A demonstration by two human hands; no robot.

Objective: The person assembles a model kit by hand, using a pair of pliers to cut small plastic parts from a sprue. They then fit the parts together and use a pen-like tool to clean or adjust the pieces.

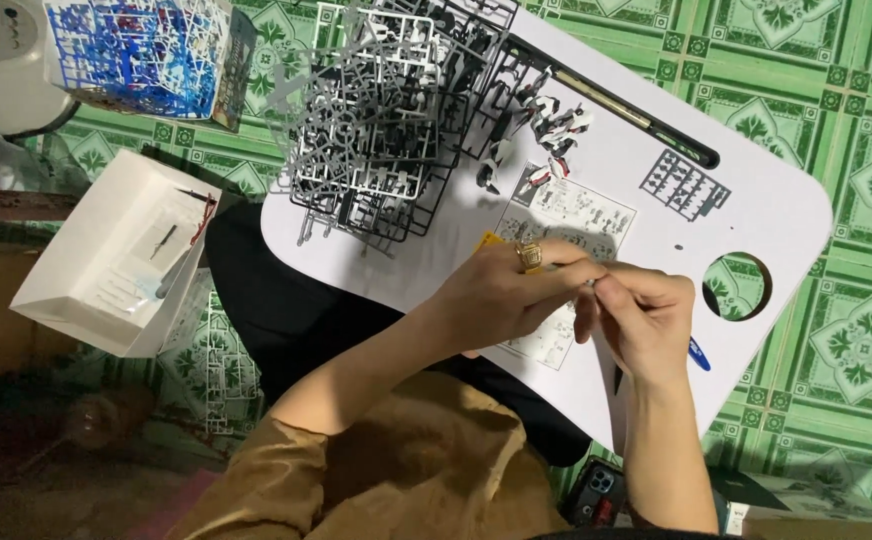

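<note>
Green patterned floor tiles are showing around the white desk (756, 200), where I'm working over the instruction sheet (566, 215). My left hand (511, 295) and right hand (641, 320) are meeting fingertip to fingertip, both pinching closed on a tiny model part (590, 283). It's sitting between the hands, too small to read its axis; gray part frames (386, 110) are lying well apart up-left.

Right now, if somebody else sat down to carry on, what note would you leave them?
Left hand, wearing a ring, and right hand meet fingertip to fingertip, pinching a tiny part too small to identify.
They work over the instruction sheet on the white lap table.
Done: a partly built figure lies beyond the sheet.
Left: a pile of part frames, plus a small dark frame.
</note>
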